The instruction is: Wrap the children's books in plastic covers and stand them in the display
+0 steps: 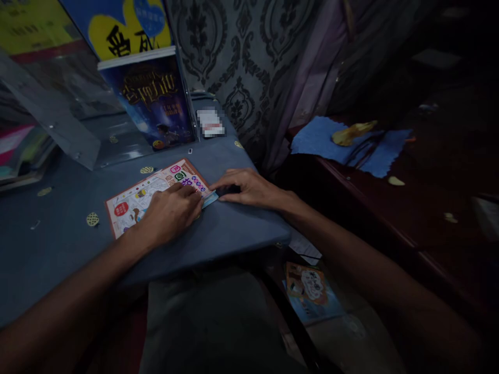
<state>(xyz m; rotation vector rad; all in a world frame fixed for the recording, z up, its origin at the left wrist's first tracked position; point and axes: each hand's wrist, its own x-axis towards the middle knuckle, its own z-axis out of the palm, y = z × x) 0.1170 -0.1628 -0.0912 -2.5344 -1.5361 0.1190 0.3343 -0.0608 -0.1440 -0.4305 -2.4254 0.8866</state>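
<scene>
The booklet (159, 182) lay near the front edge of the desk (237, 228), left of its right corner. The left hand (173, 206) rested palm down across it, fingers loosely bent; the right hand (245, 187), thumb and forefinger slightly parted, met its side, any grip unclear.

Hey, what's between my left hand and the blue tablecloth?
The colorful booklet: in the head view, the left hand rests on its printed face, and it lies over the tablecloth. Anything beneath it is hidden.
</scene>
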